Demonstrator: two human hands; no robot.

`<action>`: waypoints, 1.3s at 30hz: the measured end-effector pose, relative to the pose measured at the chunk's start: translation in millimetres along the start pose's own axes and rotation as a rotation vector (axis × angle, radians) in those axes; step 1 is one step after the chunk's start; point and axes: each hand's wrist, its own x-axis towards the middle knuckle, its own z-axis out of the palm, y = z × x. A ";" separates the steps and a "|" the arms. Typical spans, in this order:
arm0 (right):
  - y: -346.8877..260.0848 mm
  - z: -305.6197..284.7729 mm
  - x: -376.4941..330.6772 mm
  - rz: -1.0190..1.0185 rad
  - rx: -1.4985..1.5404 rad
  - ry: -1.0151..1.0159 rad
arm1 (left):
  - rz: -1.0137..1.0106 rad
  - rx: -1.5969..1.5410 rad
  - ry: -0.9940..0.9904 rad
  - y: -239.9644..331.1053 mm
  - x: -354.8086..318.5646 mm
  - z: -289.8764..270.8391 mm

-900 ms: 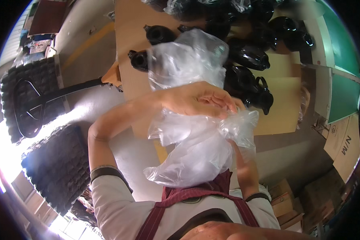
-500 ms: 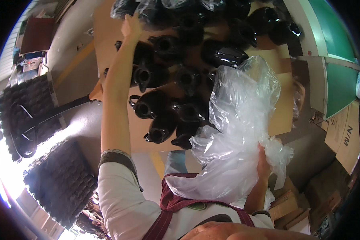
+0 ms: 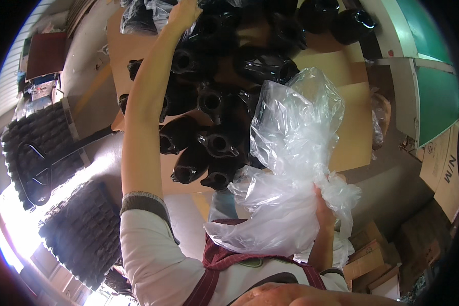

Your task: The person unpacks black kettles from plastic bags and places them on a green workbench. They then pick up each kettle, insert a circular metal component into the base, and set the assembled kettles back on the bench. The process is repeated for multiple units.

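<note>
My right hand (image 3: 323,206) is wrapped round a large bunch of clear plastic bags (image 3: 296,137), gathered against my front. At the far end of the cardboard my left arm is stretched out. My left hand (image 3: 185,14) has its fingers closed beside some plastic-wrapped dark pieces (image 3: 140,18); what they hold, if anything, is hidden. Between my arms stand several glossy black jugs (image 3: 211,101) with spouts and handles, packed close together. One black jug (image 3: 265,66) lies on its side behind the bags.
The jugs rest on a brown cardboard sheet (image 3: 356,122). Stacks of dark moulded trays (image 3: 81,234) stand at the left, with a black long-handled frame (image 3: 35,176) nearby. A green-panelled cabinet (image 3: 438,107) and cardboard boxes (image 3: 370,257) are at the right.
My left hand has moved farther away and slightly right, past the wrapped pieces. The jugs and the bags appear shifted left in the view. My right hand keeps its grip.
</note>
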 end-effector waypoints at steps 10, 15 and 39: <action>1.0 1.1 9.1 0.058 0.120 -0.046 | -0.238 -0.261 0.153 53.8 -46.6 -141.8; -15.0 6.2 21.4 0.110 0.472 -0.111 | 0.028 -0.393 0.024 91.7 -106.3 -270.3; 61.8 -77.0 -6.2 0.418 0.540 0.202 | -0.271 0.166 -0.016 148.3 27.9 -31.7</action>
